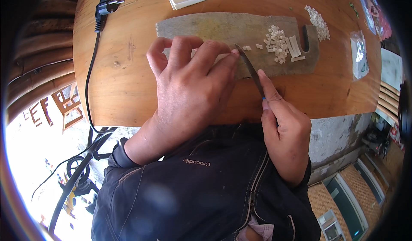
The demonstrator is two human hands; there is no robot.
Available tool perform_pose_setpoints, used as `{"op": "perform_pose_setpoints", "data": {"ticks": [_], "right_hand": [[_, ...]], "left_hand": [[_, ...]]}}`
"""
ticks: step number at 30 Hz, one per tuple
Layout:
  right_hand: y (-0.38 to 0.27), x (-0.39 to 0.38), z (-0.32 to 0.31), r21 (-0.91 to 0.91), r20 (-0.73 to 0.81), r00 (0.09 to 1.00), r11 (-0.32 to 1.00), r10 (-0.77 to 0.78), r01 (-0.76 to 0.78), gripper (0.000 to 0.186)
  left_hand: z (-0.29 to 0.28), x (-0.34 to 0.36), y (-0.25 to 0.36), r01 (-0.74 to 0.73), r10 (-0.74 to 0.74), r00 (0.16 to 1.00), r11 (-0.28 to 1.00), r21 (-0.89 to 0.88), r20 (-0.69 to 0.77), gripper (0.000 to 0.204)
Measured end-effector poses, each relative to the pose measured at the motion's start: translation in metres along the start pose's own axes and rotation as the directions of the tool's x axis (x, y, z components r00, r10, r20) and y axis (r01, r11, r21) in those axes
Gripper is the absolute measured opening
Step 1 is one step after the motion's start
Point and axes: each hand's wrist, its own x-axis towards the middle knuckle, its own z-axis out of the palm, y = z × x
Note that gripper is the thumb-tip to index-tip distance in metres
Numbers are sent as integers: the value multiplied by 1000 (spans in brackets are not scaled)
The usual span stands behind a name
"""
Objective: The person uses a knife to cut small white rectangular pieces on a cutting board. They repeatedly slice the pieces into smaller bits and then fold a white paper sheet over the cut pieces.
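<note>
While the right hand [286, 131] grips the knife [252, 70], index laid along it, presumably for control, the left hand [191, 80] curls over the board [244, 26], its hold hidden so can't tell, diced bits [276, 44] on board right of blade, likely kept clear.

Probably a home — wooden table [122, 84], chopping board [246, 26], woven panels [354, 184].
</note>
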Motion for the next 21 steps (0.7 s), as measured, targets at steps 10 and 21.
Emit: {"op": "perform_pose_setpoints", "data": {"ticks": [10,21], "right_hand": [[0,0,3,-14,-17,1000,1000,-2,2,58],[-1,-1,2,-43,-1,999,998,-37,37,62]], "left_hand": [[6,-8,-7,-31,28,999,998,-62,-34,27],[-1,-4,-4,-3,4,1000,1000,-18,9,30]]}}
